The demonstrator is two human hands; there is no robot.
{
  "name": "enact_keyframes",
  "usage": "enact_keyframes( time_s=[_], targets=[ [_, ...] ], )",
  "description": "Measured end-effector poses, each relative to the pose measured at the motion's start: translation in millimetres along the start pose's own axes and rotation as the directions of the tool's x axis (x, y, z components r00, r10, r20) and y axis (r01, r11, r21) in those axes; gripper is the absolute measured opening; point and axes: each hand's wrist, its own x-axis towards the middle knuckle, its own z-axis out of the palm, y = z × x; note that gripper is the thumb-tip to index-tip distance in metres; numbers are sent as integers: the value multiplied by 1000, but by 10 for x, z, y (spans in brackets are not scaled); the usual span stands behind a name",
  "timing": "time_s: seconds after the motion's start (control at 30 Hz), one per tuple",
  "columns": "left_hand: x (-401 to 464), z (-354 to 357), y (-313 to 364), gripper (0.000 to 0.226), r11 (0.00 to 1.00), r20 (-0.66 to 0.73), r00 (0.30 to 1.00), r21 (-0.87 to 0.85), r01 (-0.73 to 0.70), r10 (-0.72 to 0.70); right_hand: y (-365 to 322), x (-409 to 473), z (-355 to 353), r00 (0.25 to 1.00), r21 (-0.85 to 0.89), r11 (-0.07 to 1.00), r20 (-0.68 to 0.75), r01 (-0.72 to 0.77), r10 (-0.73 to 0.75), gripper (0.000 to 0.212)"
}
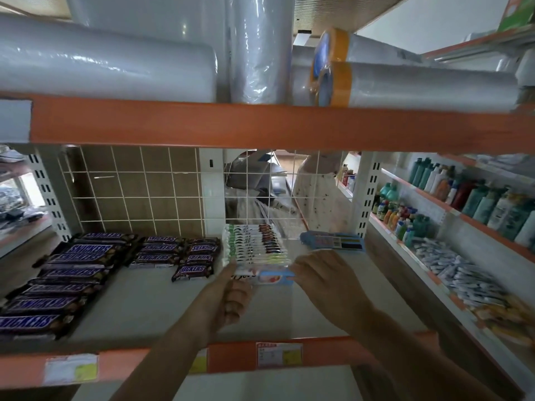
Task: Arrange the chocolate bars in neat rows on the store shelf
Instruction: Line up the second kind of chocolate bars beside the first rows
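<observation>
While both hands pinch its ends, left hand [231, 296] and right hand [324, 277], white chocolate bar [267, 276] lies long axis left–right, near white row [254, 246] on shelf [150, 302].

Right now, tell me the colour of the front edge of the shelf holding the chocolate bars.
Orange; the shelf's front edge carries paper price labels, seen in the head view.

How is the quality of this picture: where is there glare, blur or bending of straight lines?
Head view: glare streaks the plastic-wrapped rolls up top; the wide lens bows the orange shelf beam and stretches the corners; the bottles at right are smeared; light is dim, and the left hand, right hand and the white bar they hold look soft.
</observation>
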Motion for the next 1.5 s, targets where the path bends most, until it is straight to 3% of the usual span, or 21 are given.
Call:
enact_keyframes(
  time_s=[0.13,0.23,0.3,0.37,0.43,0.5,0.57,0.6,0.67,0.77,0.97,1.07,1.13,1.23,1.37,1.43,1.5],
  targets=[
    [-27,-34,-80,19,979,-43,993,-168,-116,110,-63,12,-22,988,-22,990,-59,138,-139,12],
    [-25,-96,-89,10,951,-41,990,-274,-143,137,-67,-65,36,992,-12,993,-33,120,-121,8],
    [-53,-99,-85,20,935,-60,982,-299,-190,180,-80,-104,100,998,-11,999,43,-41,42,31],
    [-82,-77,-83,25,917,-89,966,-304,-258,242,-99,-105,143,939,53,941,111,-334,327,51],
    [-106,-71,-91,23,899,-109,949,-302,-316,297,-118,-45,145,782,243,744,214,-622,585,46],
    [-107,-96,-101,20,886,-132,934,-297,-357,332,-92,80,78,555,452,361,437,-816,708,18],
    [-120,-111,-108,19,883,-142,924,-275,-381,355,-68,194,14,369,490,-29,693,-871,619,22],
    [-119,-113,-118,19,887,-140,923,-257,-384,359,-63,232,-16,318,450,-119,771,-885,551,29],
    [-115,-105,-144,21,897,-132,925,-227,-378,357,-82,287,-65,312,394,-92,831,-914,461,31],
    [-134,-105,-192,24,908,-112,925,-180,-378,363,-102,271,-45,375,371,104,800,-923,469,22],
    [-232,-134,-213,29,924,-101,920,-15,-381,378,-78,227,22,423,379,197,730,-904,536,21],
    [-260,-150,-212,21,914,-143,903,35,-404,405,-81,208,28,466,382,268,688,-885,557,23],
    [-281,-169,-219,15,907,-174,891,91,-410,420,-92,197,21,483,409,262,667,-874,568,26],
    [-285,-207,-227,17,891,-197,872,188,-414,447,-134,178,9,454,443,171,680,-880,576,23],
    [-270,-217,-187,15,857,-208,846,290,-425,490,-158,123,-17,366,470,-77,770,-879,522,7],
    [-251,-217,-174,15,848,-187,856,345,-402,482,-161,62,20,376,462,-51,776,-885,506,9],
    [-197,-260,-176,14,790,-148,859,492,-366,491,-159,8,72,390,433,53,744,-900,542,7]
  ],
)
